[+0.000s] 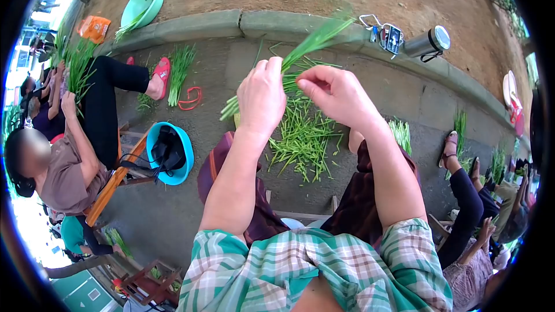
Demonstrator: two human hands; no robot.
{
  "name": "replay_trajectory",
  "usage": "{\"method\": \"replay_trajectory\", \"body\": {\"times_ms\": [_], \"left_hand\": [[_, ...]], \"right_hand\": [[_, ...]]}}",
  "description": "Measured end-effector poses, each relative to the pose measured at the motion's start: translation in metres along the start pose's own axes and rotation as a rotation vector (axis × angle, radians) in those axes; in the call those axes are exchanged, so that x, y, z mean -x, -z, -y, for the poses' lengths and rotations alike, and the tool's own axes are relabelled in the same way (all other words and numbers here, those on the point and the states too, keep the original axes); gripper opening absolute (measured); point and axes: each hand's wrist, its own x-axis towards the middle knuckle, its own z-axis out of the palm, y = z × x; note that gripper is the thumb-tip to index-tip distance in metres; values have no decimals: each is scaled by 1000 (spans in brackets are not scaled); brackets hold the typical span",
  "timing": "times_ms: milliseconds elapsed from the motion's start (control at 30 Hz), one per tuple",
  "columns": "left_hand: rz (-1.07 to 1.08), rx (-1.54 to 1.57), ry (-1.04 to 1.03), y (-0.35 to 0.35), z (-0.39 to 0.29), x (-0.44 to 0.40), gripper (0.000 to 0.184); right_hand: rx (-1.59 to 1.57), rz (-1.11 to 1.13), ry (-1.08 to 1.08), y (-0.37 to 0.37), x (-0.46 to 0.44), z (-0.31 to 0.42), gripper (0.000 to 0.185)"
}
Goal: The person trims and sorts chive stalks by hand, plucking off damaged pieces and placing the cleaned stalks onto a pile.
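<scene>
My left hand (263,97) is closed around a bunch of long green stalks (315,41) that look like chives. Their leafy ends point up and to the right, blurred at the tips; the pale cut ends stick out at the lower left. Just to the right, my right hand (338,92) has thumb and fingers drawn together in a pinch close to the bunch. Whatever it pinches is too small to make out. On the ground below lies a pile of short cut green pieces (303,141), with longer stalks partly hidden behind my hands.
A stone curb (196,26) runs across the far side, bearing a metal flask (425,43) and a small wire-framed device (390,39). At left, a person (69,167) sits beside a blue basin (169,153) holding a black bag. More stalks (182,72) lie near a red shoe.
</scene>
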Motion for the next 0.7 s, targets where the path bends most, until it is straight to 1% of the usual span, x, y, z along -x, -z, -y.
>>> {"method": "replay_trajectory", "body": {"times_ms": [33,67,100,167,200,233,300,333,367,433,467,500,567,600,667,700], "left_hand": [[-46,-264,-111,-1,1,1,14],[-24,-340,-115,-3,2,1,18],[-22,-336,-121,-3,3,1,18],[64,-442,-149,-4,2,2,20],[74,-435,-172,-5,2,4,18],[77,-427,-178,-8,0,4,18],[164,-434,-219,-9,-2,5,25],[169,-354,-271,-11,-2,6,26],[171,-364,-325,-12,-3,6,24],[175,-359,-391,-17,-8,8,21],[187,-339,-400,-18,-11,9,19],[164,-303,-429,-21,-12,9,19],[132,-275,-402,-24,-12,9,21],[127,-280,-391,-23,-13,8,21],[170,-315,-338,-20,-15,5,38],[168,-313,-340,-20,-14,6,38]], "right_hand": [[3,56,13,0,1,1,20],[17,107,60,0,2,-1,18],[20,102,56,-1,3,-1,18],[241,-2,344,-4,4,0,22],[313,27,373,-3,2,-2,38],[319,24,366,-2,2,-2,38],[498,-80,408,-2,1,1,56],[555,5,308,-2,3,-6,71],[650,25,265,-4,4,-14,76],[668,84,149,-7,8,-23,76],[639,135,99,-6,9,-25,71],[621,102,128,-8,9,-31,56],[594,173,87,-5,4,-40,35],[592,182,96,-3,5,-40,35],[635,203,68,1,7,-37,20],[638,202,68,2,7,-39,20]]}}
